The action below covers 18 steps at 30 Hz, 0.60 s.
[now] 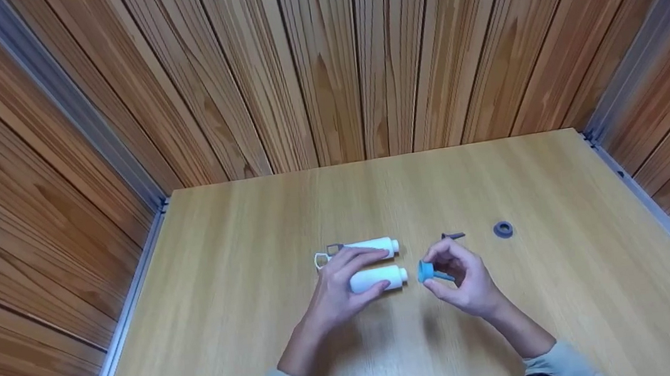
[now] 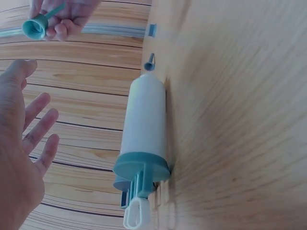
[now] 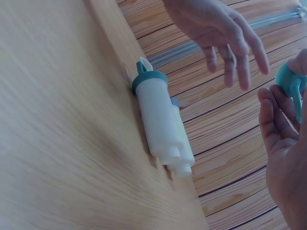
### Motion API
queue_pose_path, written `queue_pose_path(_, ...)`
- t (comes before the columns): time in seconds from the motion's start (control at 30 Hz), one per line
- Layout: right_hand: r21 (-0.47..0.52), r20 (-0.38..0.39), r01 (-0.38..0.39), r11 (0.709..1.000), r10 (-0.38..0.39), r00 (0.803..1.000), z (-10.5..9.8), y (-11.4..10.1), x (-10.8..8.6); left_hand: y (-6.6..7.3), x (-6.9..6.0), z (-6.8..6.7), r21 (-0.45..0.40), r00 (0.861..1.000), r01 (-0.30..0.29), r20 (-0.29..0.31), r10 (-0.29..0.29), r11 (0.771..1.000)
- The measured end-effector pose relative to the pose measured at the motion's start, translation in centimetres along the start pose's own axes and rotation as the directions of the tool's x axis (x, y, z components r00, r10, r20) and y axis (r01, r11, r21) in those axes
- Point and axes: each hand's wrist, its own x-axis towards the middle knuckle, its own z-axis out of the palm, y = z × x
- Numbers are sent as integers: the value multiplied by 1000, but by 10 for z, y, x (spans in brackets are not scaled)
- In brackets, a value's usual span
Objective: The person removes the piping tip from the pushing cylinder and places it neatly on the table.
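Observation:
Two white bottles lie side by side on the table. The nearer bottle (image 1: 376,279) has a teal end with a pale loop (image 2: 136,213); its bare neck points right. Behind it, the farther bottle (image 1: 380,244) is partly covered by fingers in the head view. My left hand (image 1: 340,280) hovers over them with spread fingers, and both wrist views show it apart from the bottles. Between thumb and fingers, my right hand (image 1: 468,277) pinches a teal cap (image 1: 425,270) with a thin spout, its hollow side facing the near bottle's neck.
Beyond my right hand lies a small dark grey spouted piece (image 1: 454,235), partly hidden by the fingers. Farther right is a dark grey ring-shaped piece (image 1: 503,229). Wood-panelled walls and metal rails (image 1: 121,357) border the wooden table (image 1: 239,236).

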Motion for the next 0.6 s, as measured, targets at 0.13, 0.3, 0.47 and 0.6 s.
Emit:
queue_pose_path(0.13, -5, -7, -22, 1000, 22, 1000, 2, 1, 0, 5, 3, 1, -37, 999, -17, -30, 16, 999)
queue_pose_path(0.3, -3, -14, -43, 999, 43, 999, 5, 3, -1, 10, 7, 3, -50, 995, -60, -88, 55, 997)
queue_pose_path(0.47, -6, -23, -58, 998, 58, 998, 8, 4, -1, 15, 9, 4, -58, 990, -78, -118, 71, 995)
queue_pose_path(0.6, 5, -38, -67, 998, 67, 997, 12, 5, 0, 18, 11, 7, -77, 989, -98, -115, 89, 992)
